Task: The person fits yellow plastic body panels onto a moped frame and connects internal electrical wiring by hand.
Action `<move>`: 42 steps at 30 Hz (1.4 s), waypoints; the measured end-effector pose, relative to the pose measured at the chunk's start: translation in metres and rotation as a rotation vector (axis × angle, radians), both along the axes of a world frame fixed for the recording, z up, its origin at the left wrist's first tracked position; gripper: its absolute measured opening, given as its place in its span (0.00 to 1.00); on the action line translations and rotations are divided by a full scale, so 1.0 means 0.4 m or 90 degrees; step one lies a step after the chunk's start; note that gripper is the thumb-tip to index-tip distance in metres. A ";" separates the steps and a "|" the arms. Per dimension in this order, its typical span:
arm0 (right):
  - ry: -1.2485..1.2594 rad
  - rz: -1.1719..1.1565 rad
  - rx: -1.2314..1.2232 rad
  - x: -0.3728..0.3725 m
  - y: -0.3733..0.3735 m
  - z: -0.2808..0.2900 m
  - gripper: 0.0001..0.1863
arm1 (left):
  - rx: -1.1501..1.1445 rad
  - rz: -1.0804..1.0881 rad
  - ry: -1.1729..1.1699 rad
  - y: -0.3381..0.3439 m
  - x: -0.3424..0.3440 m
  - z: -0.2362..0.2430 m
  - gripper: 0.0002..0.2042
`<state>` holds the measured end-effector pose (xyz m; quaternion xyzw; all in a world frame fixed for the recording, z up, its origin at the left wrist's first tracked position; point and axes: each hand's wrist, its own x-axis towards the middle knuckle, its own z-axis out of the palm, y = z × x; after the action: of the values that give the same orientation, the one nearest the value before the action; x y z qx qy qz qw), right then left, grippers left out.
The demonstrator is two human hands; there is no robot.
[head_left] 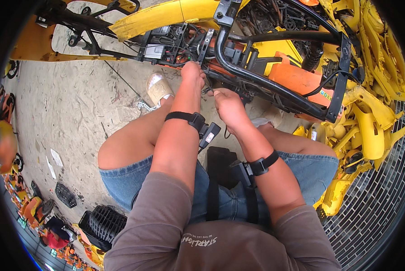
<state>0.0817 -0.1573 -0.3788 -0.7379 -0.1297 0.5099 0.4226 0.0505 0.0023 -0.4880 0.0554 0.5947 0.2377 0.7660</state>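
Note:
A stripped black tubular scooter frame (238, 67) with yellow body panels lies in front of me on concrete ground. My left hand (192, 74) reaches into the frame's underside among wires and black connectors, fingers closed around something I cannot make out. Just right of it, my right hand (227, 103) is clenched, pinching a small dark part or tool near the same spot. Both forearms carry black strapped wrist devices (198, 121). An orange plastic piece (297, 79) sits inside the frame to the right.
A heap of yellow plastic fairings (374, 113) fills the right side over a metal grating (378, 203). My sandalled foot (158, 88) rests below the frame. A black ribbed part (104, 223) and more yellow and orange parts lie at lower left.

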 end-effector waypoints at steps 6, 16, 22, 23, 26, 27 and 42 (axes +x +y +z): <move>-0.120 0.096 -0.053 0.005 0.001 0.004 0.17 | 0.002 0.012 0.016 -0.018 0.004 -0.008 0.07; -0.120 0.120 -0.088 -0.011 0.006 0.020 0.17 | 0.000 0.067 0.018 0.001 -0.016 -0.022 0.06; -0.237 0.138 -0.063 -0.011 0.002 0.022 0.17 | 0.017 0.041 -0.028 -0.005 -0.003 -0.023 0.06; -0.214 0.117 -0.043 -0.011 0.000 0.029 0.17 | 0.014 0.042 -0.019 -0.006 0.002 -0.021 0.07; -0.125 0.044 -0.006 -0.015 -0.009 0.027 0.17 | -0.001 0.059 -0.014 -0.004 0.002 -0.014 0.07; -0.097 0.040 -0.005 -0.018 -0.015 0.034 0.16 | 0.001 0.049 -0.009 -0.007 0.000 -0.012 0.07; 0.005 -0.050 0.004 -0.040 -0.025 0.032 0.16 | -0.003 0.021 0.024 -0.009 -0.002 0.010 0.05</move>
<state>0.0656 -0.1672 -0.3658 -0.7390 -0.1005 0.4956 0.4452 0.0498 -0.0015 -0.4839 0.0484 0.6102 0.2477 0.7510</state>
